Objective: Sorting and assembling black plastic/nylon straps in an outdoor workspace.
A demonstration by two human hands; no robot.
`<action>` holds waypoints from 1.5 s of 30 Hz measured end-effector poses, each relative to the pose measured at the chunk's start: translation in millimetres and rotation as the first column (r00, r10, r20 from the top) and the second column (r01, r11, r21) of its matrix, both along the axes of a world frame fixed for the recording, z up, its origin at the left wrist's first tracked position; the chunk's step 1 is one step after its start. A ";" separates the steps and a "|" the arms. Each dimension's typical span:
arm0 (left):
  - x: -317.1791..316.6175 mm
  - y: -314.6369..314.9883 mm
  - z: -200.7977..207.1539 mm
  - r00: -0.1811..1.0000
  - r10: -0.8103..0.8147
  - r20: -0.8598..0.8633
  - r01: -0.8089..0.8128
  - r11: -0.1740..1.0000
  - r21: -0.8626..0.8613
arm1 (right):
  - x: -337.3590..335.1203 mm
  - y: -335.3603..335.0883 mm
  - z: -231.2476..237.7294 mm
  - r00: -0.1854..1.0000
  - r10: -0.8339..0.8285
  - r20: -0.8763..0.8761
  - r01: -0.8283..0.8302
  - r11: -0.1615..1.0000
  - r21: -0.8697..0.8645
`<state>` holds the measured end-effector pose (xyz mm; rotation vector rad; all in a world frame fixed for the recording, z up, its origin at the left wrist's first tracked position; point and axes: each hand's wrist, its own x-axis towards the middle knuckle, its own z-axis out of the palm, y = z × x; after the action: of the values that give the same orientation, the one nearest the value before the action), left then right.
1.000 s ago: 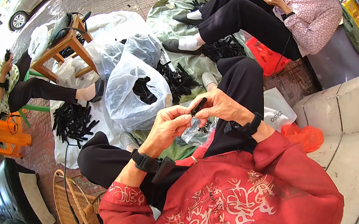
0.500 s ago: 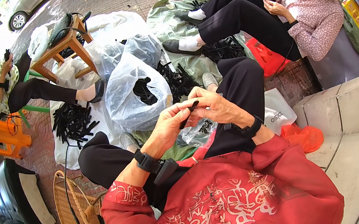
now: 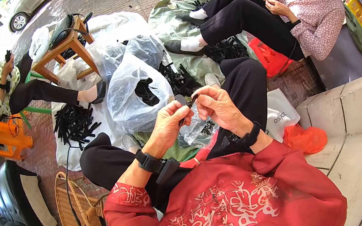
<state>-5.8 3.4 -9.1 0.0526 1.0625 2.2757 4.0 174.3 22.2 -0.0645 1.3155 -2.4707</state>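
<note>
Fingers (image 3: pixel 179 109) of left hand (image 3: pixel 166 126) curled shut, pinching lower end of small black plastic strip (image 3: pixel 188 107); thumb pressed against index. Fingers (image 3: pixel 204 96) of right hand (image 3: pixel 221 109) closed on upper end of same strip, tips nearly meeting those of left. Strip held in air above lap, between both hands, slightly tilted, just over crumpled clear bag (image 3: pixel 195 132) resting on knees. Black wrist bands on both forearms; red patterned sleeves below. Large clear plastic bag (image 3: pixel 134 96) holding dark pieces standing just ahead of hands, on paved ground. Heap of black strips (image 3: pixel 71 123) lying on white sheet to left, well apart from hands. Second heap (image 3: pixel 178 78) beside green tarp (image 3: pixel 187 24). Wooden stool (image 3: pixel 65 48) farther back left, orange plastic stool (image 3: pixel 6 137) at far left. Wicker basket (image 3: pixel 81 210) beside left leg. Orange bag (image 3: pixel 307 139) and white bag (image 3: pixel 278 115) to right on stone step (image 3: pixel 358 125). Second person seated upper right, hands (image 3: pixel 272 0) together near chest, contents not discernible. Third person at far left edge, partly cut off.
</note>
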 end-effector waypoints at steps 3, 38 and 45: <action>1.0 1.1 0.9 0.999 -0.034 0.012 0.034 0.999 -0.003 | 0.4 -1.3 -0.7 0.997 0.032 0.063 -0.025 0.994 -0.104; 1.5 -0.9 18.2 0.978 -0.067 -0.198 0.030 0.983 -0.183 | 12.7 -6.9 19.5 0.921 -0.054 -0.386 0.262 0.819 0.511; 3.5 0.5 17.6 0.995 -0.011 -0.095 0.007 0.999 -0.040 | 12.8 -7.8 17.8 0.893 -0.080 -0.443 0.293 0.850 0.438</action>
<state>-2.3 3.9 8.5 0.1502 1.1536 2.2625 16.9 166.5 40.0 -0.3609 2.2074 -2.2560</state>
